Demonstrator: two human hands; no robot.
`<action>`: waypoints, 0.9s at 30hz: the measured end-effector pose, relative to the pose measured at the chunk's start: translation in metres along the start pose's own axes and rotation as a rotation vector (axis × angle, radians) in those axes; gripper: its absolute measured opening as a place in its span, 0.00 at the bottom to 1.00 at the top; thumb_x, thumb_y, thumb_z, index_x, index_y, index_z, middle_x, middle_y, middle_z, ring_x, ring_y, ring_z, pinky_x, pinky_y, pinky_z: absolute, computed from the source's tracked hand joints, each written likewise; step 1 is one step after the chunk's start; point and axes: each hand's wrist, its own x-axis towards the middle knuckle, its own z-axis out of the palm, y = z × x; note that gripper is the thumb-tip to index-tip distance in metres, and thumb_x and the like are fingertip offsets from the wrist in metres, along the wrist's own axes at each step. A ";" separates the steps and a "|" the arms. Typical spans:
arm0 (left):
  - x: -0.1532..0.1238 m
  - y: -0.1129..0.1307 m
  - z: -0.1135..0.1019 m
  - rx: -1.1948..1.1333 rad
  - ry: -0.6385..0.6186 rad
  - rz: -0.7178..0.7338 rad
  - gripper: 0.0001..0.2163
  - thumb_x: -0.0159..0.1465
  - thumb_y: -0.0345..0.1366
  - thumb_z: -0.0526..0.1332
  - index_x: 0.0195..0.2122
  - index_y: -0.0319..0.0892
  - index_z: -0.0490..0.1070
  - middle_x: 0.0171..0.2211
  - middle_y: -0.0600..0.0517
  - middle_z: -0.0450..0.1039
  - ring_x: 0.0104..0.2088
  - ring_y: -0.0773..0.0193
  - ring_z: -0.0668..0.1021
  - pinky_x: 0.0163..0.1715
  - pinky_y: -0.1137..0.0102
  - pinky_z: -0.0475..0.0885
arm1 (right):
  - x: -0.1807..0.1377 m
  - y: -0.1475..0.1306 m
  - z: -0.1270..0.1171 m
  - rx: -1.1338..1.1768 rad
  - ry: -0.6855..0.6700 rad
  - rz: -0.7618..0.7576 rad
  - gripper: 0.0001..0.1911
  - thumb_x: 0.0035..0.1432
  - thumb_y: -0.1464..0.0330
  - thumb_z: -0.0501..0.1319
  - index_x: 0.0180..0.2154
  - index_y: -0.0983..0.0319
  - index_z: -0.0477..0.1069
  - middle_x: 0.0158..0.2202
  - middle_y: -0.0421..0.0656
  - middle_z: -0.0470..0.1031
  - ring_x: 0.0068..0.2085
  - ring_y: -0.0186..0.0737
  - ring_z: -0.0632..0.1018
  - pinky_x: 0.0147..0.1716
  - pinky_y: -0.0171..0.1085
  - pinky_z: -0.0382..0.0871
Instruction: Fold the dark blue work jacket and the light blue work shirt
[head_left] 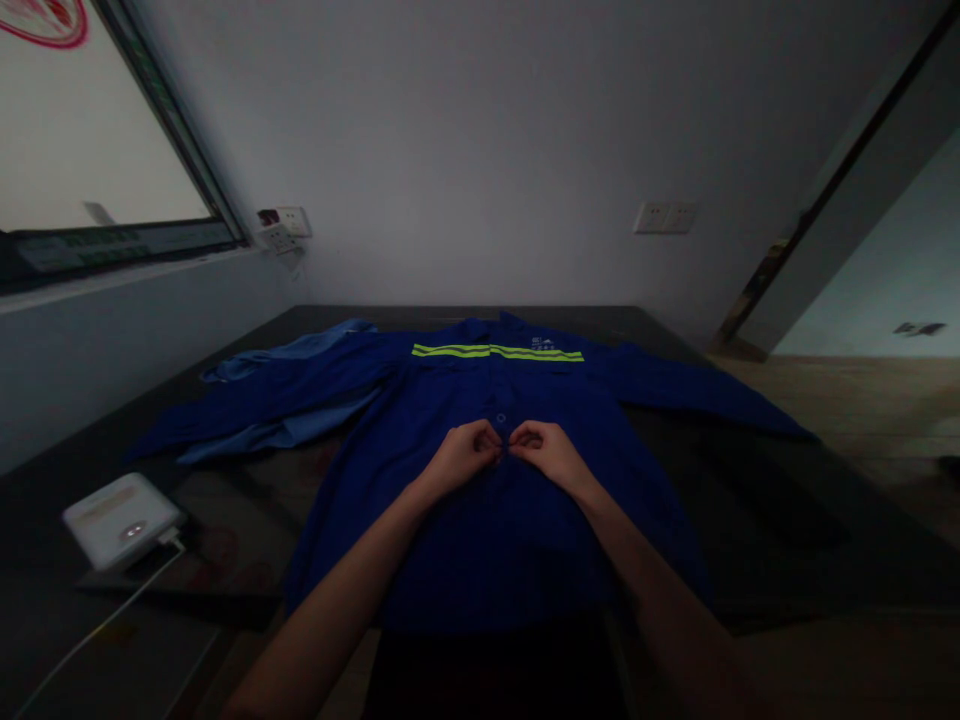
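Forearms (352, 580) cross the shirt (450, 400); my left grip (466, 452) and right grip (547, 450) pinch its front, seemingly fastening; next calls for aligned edges.

A white box (124, 518), cable (101, 628) attached, sits on the dark table (889, 560).
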 end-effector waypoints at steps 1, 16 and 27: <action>0.000 0.000 0.000 -0.003 -0.009 -0.006 0.03 0.54 0.28 0.59 0.30 0.40 0.68 0.24 0.54 0.74 0.25 0.67 0.76 0.27 0.74 0.69 | 0.000 0.000 0.000 -0.005 0.002 0.005 0.07 0.42 0.68 0.65 0.27 0.62 0.71 0.22 0.38 0.72 0.23 0.33 0.71 0.22 0.31 0.62; 0.000 -0.003 0.007 0.115 0.085 -0.002 0.08 0.58 0.40 0.60 0.28 0.39 0.69 0.25 0.54 0.73 0.26 0.67 0.73 0.24 0.75 0.63 | -0.003 -0.001 0.013 -0.141 0.028 -0.060 0.09 0.43 0.70 0.66 0.28 0.60 0.67 0.21 0.34 0.68 0.23 0.30 0.68 0.22 0.30 0.59; 0.003 -0.011 0.008 -0.319 0.029 -0.255 0.11 0.57 0.34 0.60 0.39 0.41 0.61 0.15 0.63 0.63 0.15 0.72 0.67 0.18 0.78 0.58 | -0.003 -0.002 0.010 -0.128 -0.020 -0.081 0.11 0.42 0.69 0.67 0.29 0.61 0.67 0.23 0.35 0.69 0.25 0.33 0.70 0.25 0.32 0.62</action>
